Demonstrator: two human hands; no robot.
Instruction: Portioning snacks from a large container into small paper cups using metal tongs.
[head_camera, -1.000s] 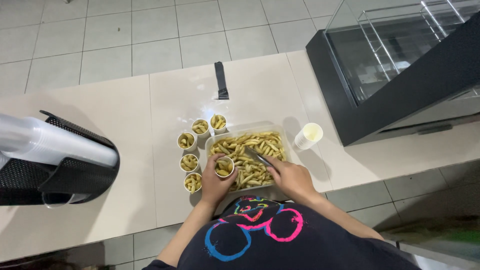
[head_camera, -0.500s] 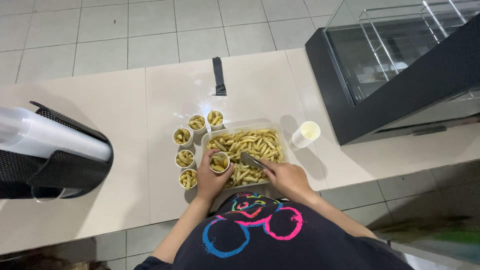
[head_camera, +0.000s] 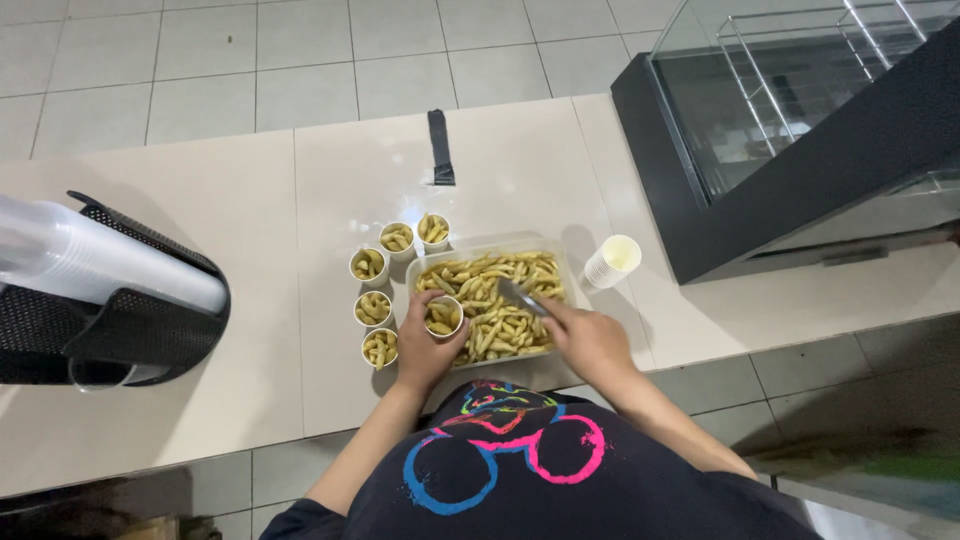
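Observation:
A clear rectangular tray (head_camera: 568, 258) full of fries sits on the beige counter close to me. My left hand (head_camera: 425, 350) holds a small paper cup (head_camera: 443, 316) partly filled with fries over the tray's left edge. My right hand (head_camera: 592, 340) grips metal tongs (head_camera: 520, 296) whose tips point into the fries. Several filled paper cups stand to the left of the tray, among them one (head_camera: 368, 264) at the far side and one (head_camera: 379, 348) nearest me.
A stack of empty paper cups (head_camera: 612, 261) lies right of the tray. A black object (head_camera: 440, 146) lies farther back on the counter. A glass display case (head_camera: 800, 120) stands at the right; a black mesh holder with clear plastic cups (head_camera: 110, 290) at the left.
My left hand has kept the cup at the tray's left edge. The tongs in my right hand have shifted slightly among the fries. The view has drifted a little.

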